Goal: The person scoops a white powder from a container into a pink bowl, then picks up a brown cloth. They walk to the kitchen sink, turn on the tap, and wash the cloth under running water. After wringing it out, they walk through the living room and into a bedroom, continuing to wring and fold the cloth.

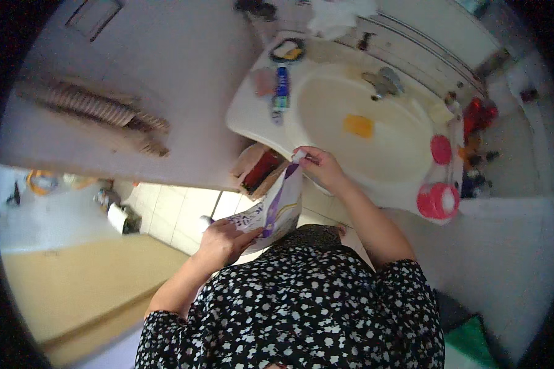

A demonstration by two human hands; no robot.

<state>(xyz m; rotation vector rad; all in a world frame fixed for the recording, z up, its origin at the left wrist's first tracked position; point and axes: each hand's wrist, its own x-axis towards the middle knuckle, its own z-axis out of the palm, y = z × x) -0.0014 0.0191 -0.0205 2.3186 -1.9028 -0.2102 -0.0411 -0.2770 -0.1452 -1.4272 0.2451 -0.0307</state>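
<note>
A white plastic bag (289, 212) with purple bands and dark print hangs in front of me, beside the washbasin. My right hand (320, 167) pinches its far upper corner near the basin's front edge. At the near left side, my left hand (220, 245) is closed on the bag's edge, thumb and fingers on the purple band. The bag's lower part and any contents are hidden. Just beyond it, below the counter's left end, is a brown paper-like holder (245, 165) with a dark red thing (263, 171) inside.
The white washbasin (332, 157) has a metal tap (385, 83) and a yellow piece (358, 126) in its bowl. A blue tube (281, 86) and a soap dish (287, 50) lie left; a pink tub (438, 201) stands right. A wall (184, 80) rises at left.
</note>
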